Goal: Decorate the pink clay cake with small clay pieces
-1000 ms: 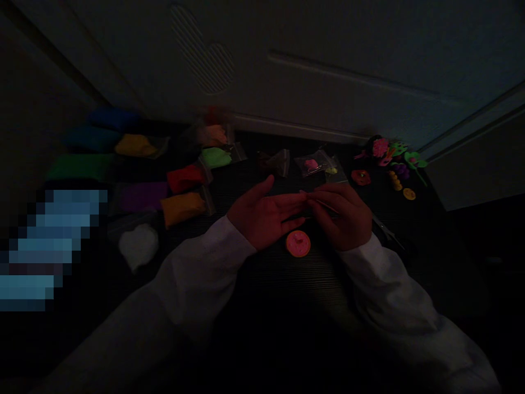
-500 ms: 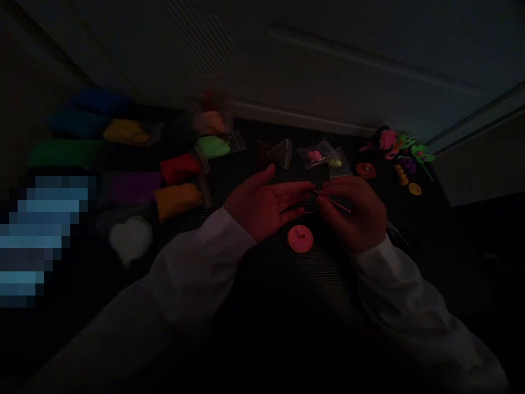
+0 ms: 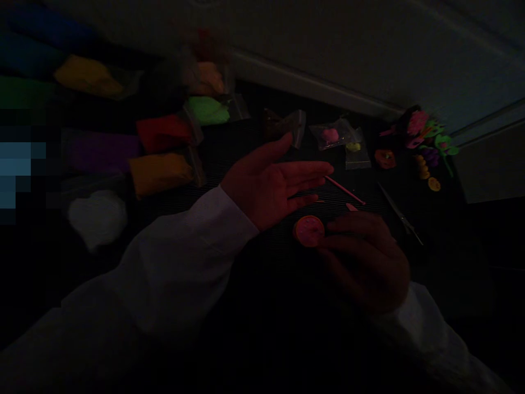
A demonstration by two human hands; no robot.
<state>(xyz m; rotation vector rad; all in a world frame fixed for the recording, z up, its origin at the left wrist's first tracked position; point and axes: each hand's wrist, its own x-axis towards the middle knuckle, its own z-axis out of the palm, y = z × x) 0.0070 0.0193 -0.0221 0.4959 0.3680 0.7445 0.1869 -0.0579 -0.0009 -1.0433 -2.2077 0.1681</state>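
The scene is very dark. My left hand is held palm up with its fingers stretched out, and nothing I can make out lies on it. Just below its fingertips is a small round pink disc with an orange rim, like a modelled clay cake, with pale specks on top. At the disc's right edge my right hand has its thumb and fingertips closed on it. A thin pink stick lies beyond the hands. Beside it is a small pink pointed piece, partly near the right hand's knuckles.
Scissors lie to the right. Clay bags in orange, red, purple and white are at the left. Small bags with pink and yellow clay lie behind. Colourful clay flowers stand far right.
My right hand has let go of the pink stick, which now lies on the table, and moved down to the pink disc. My left hand stays open. The view has shifted.
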